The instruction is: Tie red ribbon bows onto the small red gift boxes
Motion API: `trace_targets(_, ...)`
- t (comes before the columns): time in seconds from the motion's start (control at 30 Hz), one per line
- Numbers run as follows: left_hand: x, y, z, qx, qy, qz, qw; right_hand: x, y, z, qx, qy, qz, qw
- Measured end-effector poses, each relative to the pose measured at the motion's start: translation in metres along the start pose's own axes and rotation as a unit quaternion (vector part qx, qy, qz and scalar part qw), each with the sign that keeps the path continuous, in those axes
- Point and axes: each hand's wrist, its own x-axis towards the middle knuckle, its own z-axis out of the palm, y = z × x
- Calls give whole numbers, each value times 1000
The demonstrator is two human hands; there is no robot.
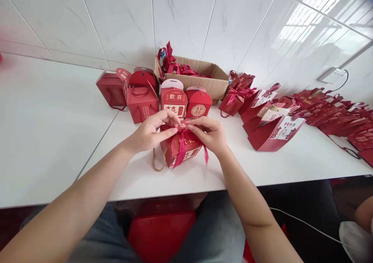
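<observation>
A red gift box [175, 148] with gold and white print stands near the table's front edge, a gold cord handle [159, 166] hanging at its left side. Dark pink ribbon [182, 148] is gathered at its top, with two tails falling over the front. At the left of the ribbon knot, my left hand [153, 131] pinches the ribbon between thumb and fingers. From the right, my right hand [210, 133] also pinches the ribbon at the box top. The fingertips of both hands are close together, partly hiding the knot.
Behind stand more red boxes [142, 101] and an open cardboard box [198, 82] of ribbons against the tiled wall. Several red boxes [275, 133] line the right side. A socket [333, 75] is on the wall. Part of another person [303, 204] shows at the lower right.
</observation>
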Motion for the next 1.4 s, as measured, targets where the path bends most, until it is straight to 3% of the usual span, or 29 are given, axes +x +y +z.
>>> trace_targets(0.07,0,-1,-1,-9,-12,-11,1000,-1,0,1,-8,20,-6,1000)
trace_targets(0.13,0,-2,-2,-4,-6,-10,1000,-1,0,2,39,28,41,998)
trace_targets(0.23,0,-1,-1,8,18,4,1000,0,0,2,159,-19,152,975)
trace_targets(0.3,0,1,0,8,22,7,1000,0,0,2,205,-53,176,961)
trace_targets(0.37,1,3,1,11,20,2,1000,-1,0,2,187,-33,142,972)
trace_targets(0.5,0,5,3,7,31,5,999,-4,-2,7,37,41,-7,998)
trace_targets(0.57,0,4,3,3,31,7,999,-5,-3,8,29,45,-27,998)
trace_targets(0.63,-1,3,4,-1,28,0,1000,-5,-4,7,94,12,12,995)
trace_targets(0.73,-1,2,4,-12,33,-8,999,-4,-4,0,210,-98,80,969)
trace_targets(0.83,0,1,3,-7,44,-3,999,-4,-5,-6,228,-151,90,958)
trace_targets(0.97,0,2,2,1,43,5,999,-5,-7,-5,195,-151,99,964)
trace_targets(1.2,-1,3,2,29,43,-4,999,-3,-10,-1,209,-88,123,966)
trace_targets(1.4,-1,-2,2,49,48,5,998,-2,-10,-3,182,-104,165,964)
